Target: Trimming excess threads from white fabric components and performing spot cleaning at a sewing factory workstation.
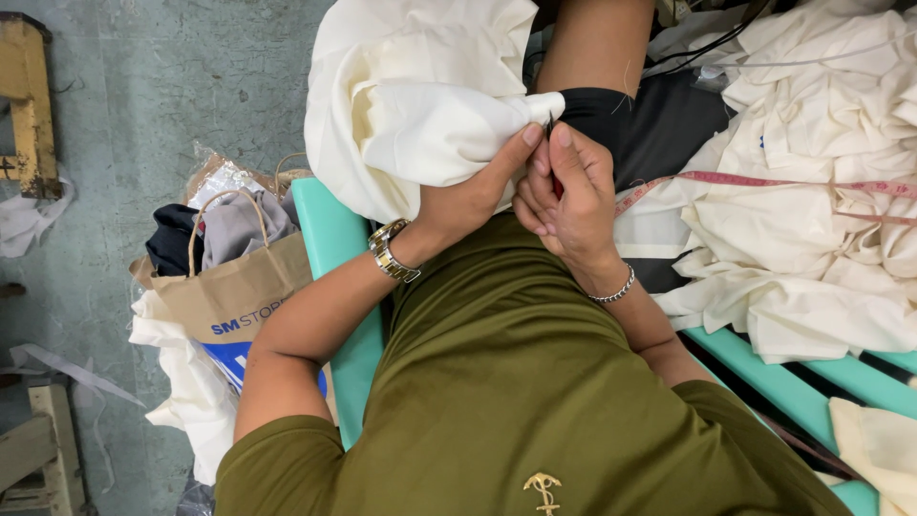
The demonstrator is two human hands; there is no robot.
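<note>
Head view: a brown paper bag [229, 287] stood on the grey floor [143, 96] to the person's left, stuffed with dark and grey clothes, with a plastic wrapper behind it and pale fabric under it. A yellow wooden frame [29, 105] stood at the far left edge. The person sat on a teal slatted bench [334, 239]. To the right, a heap of cream cloth [812, 191] covered the bench, and a pink tape measure [764, 182] lay across that heap. The person's olive shirt [516, 382] filled the lower middle and hid the lap beneath the hands; a bare knee and black shorts [650, 124] showed beyond them.

The cream garment [420, 105] was bunched over the left thigh, soft and creased, with one folded corner drawn to a point toward the hands. The left hand [473, 191], with a metal watch at its wrist, pinched that corner between thumb and fingers. The right hand [568, 191], wearing a chain bracelet, was closed tight on a small dark tool [552, 124] with a trace of red, its tip touching the pinched corner. What kind of tool it was could not be told.
</note>
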